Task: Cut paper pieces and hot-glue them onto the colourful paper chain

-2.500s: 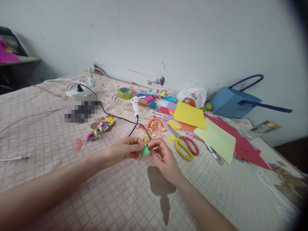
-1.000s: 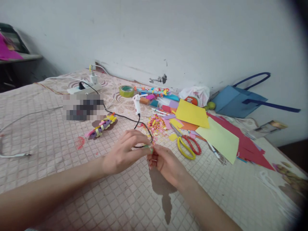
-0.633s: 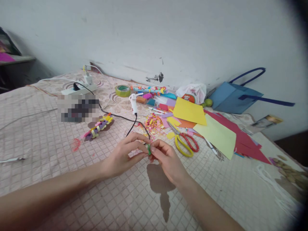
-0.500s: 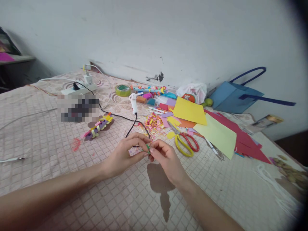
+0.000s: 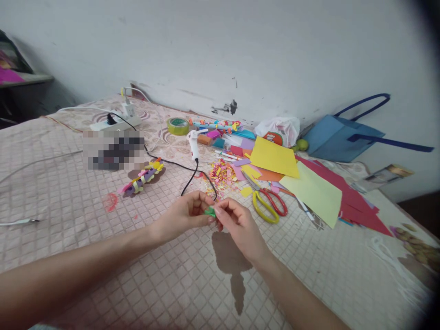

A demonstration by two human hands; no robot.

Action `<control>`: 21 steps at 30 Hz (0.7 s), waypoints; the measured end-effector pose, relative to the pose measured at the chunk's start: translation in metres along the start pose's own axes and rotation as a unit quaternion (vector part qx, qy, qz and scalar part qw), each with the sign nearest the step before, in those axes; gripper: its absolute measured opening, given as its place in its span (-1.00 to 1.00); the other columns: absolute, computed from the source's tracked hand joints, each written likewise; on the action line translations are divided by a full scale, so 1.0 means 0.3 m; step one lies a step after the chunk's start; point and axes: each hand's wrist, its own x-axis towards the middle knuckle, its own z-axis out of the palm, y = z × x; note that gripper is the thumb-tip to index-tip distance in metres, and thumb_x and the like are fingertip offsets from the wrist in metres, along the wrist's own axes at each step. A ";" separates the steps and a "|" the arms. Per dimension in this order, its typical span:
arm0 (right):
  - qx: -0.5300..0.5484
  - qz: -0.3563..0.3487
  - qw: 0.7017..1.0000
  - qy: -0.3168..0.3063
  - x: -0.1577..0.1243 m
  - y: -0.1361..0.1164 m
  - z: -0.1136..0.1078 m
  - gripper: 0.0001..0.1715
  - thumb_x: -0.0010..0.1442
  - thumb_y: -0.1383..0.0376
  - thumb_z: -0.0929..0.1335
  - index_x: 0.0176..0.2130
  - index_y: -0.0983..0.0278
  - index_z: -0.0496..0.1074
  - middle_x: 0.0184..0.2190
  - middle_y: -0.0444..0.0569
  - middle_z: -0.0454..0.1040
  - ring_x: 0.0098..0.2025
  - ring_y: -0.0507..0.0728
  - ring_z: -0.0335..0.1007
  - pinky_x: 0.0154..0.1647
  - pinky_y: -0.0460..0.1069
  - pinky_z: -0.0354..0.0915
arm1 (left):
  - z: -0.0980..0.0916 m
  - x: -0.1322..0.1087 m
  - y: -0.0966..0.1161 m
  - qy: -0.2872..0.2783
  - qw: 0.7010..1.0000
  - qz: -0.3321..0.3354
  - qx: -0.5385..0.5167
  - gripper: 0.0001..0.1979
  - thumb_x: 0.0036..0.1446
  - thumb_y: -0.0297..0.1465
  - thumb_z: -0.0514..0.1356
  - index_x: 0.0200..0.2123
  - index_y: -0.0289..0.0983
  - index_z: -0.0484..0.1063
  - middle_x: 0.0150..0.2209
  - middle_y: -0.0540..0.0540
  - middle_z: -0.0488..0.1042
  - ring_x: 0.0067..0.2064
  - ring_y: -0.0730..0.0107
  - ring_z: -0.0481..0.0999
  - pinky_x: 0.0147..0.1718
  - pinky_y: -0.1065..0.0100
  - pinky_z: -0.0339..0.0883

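Between the fingertips of both hands is a small green piece point(image 5: 209, 211), possibly paper, mostly covered by the fingers. My left hand point(image 5: 187, 213) pinches it from the left, thumb below and fingers curled above. From the right, my right hand point(image 5: 239, 227) meets it with thumb and forefinger pressed together. Just beyond the hands runs the black cord of a white glue gun point(image 5: 193, 145), which stands upright on the tablecloth point(image 5: 165, 279). Scissors point(image 5: 270, 204) with one yellow and one red handle lie right of my right hand. A heap of small paper snippets point(image 5: 222, 172) is behind the hands.
Coloured paper sheets point(image 5: 275, 156) spread over the right side. A decorated purple and yellow craft strip point(image 5: 144, 178) lies left. Behind are a tape roll point(image 5: 178, 126), a power strip point(image 5: 115, 121) with cables, a plastic bag point(image 5: 278, 130) and a blue bag point(image 5: 343, 137) against the wall.
More of the green piece shows between the fingertips, and the left fingers have curled in further. Both hands stay close together. The whole view has shifted slightly.
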 end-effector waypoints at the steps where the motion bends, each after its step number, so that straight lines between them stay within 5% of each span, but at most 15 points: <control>1: 0.015 0.004 1.000 -0.004 0.000 0.001 0.000 -0.77 0.22 0.15 0.27 -0.36 0.24 0.36 -0.53 -0.17 0.31 -0.50 0.00 0.24 -0.47 -0.08 0.21 | -0.001 0.000 0.002 -0.004 1.000 -0.005 -0.008 -0.70 -0.03 -0.42 0.30 -0.24 -0.32 0.27 -0.36 -0.02 0.45 -0.32 0.45 0.46 -0.31 0.37 0.29; 21: 0.010 0.027 1.000 0.000 0.000 0.001 -0.003 -0.82 0.16 0.20 0.31 -0.42 0.24 0.31 -0.55 -0.20 0.28 -0.51 0.00 0.21 -0.49 -0.09 0.17 | 0.001 0.000 0.021 0.017 0.999 -0.041 -0.017 -0.73 -0.08 -0.44 0.32 -0.31 -0.34 0.32 -0.42 0.02 0.44 -0.39 0.51 0.42 -0.38 0.43 0.23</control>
